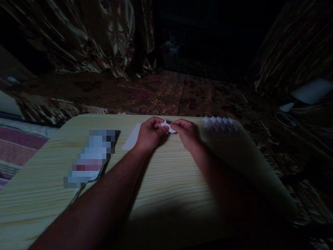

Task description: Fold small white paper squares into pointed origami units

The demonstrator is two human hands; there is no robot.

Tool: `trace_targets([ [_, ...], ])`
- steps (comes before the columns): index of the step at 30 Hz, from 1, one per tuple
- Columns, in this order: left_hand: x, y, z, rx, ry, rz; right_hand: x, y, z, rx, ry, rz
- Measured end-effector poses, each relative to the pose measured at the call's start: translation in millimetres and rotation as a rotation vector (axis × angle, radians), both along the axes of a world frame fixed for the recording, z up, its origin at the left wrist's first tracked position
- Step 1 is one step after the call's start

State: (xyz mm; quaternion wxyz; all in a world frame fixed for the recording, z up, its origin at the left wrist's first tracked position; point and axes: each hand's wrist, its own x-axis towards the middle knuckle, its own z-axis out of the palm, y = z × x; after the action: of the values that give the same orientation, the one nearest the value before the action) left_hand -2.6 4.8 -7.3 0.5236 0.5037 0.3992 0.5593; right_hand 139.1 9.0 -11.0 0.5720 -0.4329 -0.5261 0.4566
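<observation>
Between my two hands is a small piece of folded white paper (pixel 169 127), with pointed corners sticking out. My left hand (pixel 152 133) pinches its left side between thumb and fingers. From the other side, my right hand (pixel 186 131) grips the right edge in the same way. Both hands are just above the table near its far edge. A flat white paper sheet (pixel 132 137) lies beside my left wrist, partly hidden behind it. To the right of my right hand stand several folded white paper pieces (pixel 221 124), grouped in rows with their points up.
The pale wood-grain table (pixel 166 194) has rounded far corners. On its left lies a blurred-out device (pixel 91 156) with a cable. Beyond are a patterned cloth-covered surface (pixel 156 92) and shiny curtains (pixel 109 34). A white lamp (pixel 312 92) is at the right.
</observation>
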Motion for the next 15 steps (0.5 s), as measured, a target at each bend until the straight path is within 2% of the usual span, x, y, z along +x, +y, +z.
trace_targets([
  [9, 2.0, -2.8, 4.4, -0.006, 0.001, -0.014, -2.2, -1.2, 2.1, 0.032, -0.007, -0.027],
  [15, 2.1, -2.5, 4.3, -0.017, 0.018, -0.005, -2.5, -3.9, 7.1, 0.053, -0.091, -0.069],
])
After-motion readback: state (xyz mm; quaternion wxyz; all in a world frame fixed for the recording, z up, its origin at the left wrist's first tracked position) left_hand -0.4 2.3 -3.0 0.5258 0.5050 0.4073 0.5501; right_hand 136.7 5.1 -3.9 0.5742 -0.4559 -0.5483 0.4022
